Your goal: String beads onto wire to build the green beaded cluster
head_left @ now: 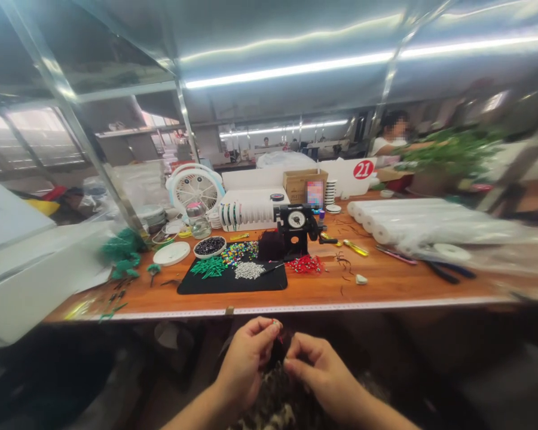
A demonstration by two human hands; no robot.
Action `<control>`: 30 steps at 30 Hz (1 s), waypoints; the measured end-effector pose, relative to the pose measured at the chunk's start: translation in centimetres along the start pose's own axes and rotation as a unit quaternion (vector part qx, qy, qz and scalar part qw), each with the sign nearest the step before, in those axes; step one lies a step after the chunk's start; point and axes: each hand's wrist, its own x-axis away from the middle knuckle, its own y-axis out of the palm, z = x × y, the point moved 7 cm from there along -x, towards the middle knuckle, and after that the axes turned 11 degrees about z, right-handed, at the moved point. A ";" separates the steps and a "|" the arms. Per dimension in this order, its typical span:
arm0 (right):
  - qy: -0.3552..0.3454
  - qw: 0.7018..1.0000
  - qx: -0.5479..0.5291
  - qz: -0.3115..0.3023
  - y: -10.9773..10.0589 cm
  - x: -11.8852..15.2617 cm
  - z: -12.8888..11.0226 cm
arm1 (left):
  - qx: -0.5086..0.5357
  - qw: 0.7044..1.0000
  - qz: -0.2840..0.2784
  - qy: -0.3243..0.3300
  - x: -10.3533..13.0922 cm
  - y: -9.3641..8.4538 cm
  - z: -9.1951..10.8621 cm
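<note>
Below the table's front edge, my left hand (248,355) is closed in a pinch on a small red and white piece (276,324) at its fingertips. My right hand (311,365) is close beside it, with thumb and forefinger pressed together; whatever lies between them is too small to make out. Dark material shows between and behind the hands. Beyond them, a black mat (219,283) on the table bears green pieces (209,267), silvery beads (250,270) and mixed coloured beads (238,253). Small red pieces (305,264) lie in a heap right of the mat.
A black hand-cranked device with a dial (296,221) stands behind the red pieces. A bowl of black beads (210,246) and a white lid (171,254) are at left. White rolls (399,218), pliers (448,272) and a yellow cutter (355,248) lie right. Someone (388,143) sits farther back.
</note>
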 end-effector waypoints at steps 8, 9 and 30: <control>0.073 0.991 -0.112 0.014 -0.1 -0.2 3.2 | -0.134 0.986 -0.027 0.094 -0.1 1.1 2.8; 0.085 0.989 -0.123 0.016 -0.1 -0.3 3.6 | -0.139 0.986 -0.030 0.090 -0.1 1.2 2.9; 0.023 0.926 -0.375 0.024 -2.0 -2.9 -3.8 | -0.319 0.864 -0.091 0.378 0.8 7.4 13.2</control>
